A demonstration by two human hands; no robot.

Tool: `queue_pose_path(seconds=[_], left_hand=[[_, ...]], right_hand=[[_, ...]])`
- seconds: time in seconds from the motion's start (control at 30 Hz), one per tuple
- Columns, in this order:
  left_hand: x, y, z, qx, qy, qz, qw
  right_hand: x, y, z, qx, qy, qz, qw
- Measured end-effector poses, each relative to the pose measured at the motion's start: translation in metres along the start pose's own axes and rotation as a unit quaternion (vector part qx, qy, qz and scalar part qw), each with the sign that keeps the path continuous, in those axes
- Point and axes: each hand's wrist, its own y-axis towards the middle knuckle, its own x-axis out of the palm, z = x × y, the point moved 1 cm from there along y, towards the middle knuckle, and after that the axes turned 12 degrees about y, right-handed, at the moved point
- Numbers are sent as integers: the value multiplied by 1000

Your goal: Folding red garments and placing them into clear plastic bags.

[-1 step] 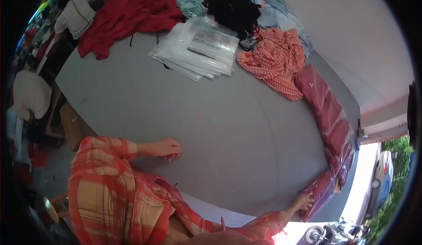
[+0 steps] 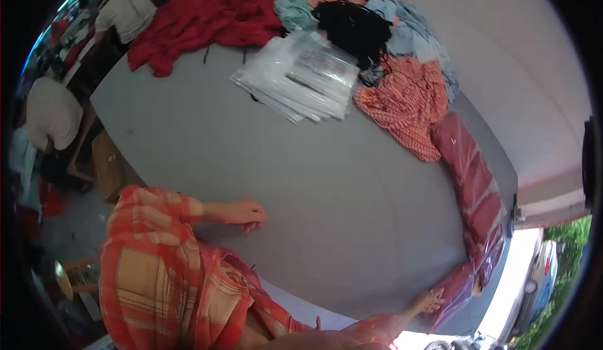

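My left hand hovers at or just above the grey tabletop near its close left side. Its fingers are loosely curled in, slightly blurred, and nothing shows in them. Out to the right, my right hand rests with spread fingers against the near end of a dark red folded garment in clear plastic. More such wrapped dark red garments run in an overlapping row along the table's right side. Whether the right fingertips press on the plastic or only touch it is hard to see.
At the far side lie a red cloth heap, a stack of clear plastic bags, a black bundle of cords and an orange patterned garment. A person in a white shirt bends at the far left. A wall rises at right.
The whole view has shifted, so the table's things sit lower and further right. My left fingers look more curled. My right hand stays at the near wrapped garment.
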Motion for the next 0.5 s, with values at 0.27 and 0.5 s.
queue_pose_path(seconds=[0.27,0.5], left_hand=[[-188,-49,-24,94,231,476,843],[-471,-123,-105,-76,357,721,589]], right_hand=[[-65,-213,-213,-446,354,-83,818],[-182,-390,-367,-563,408,-245,675]])
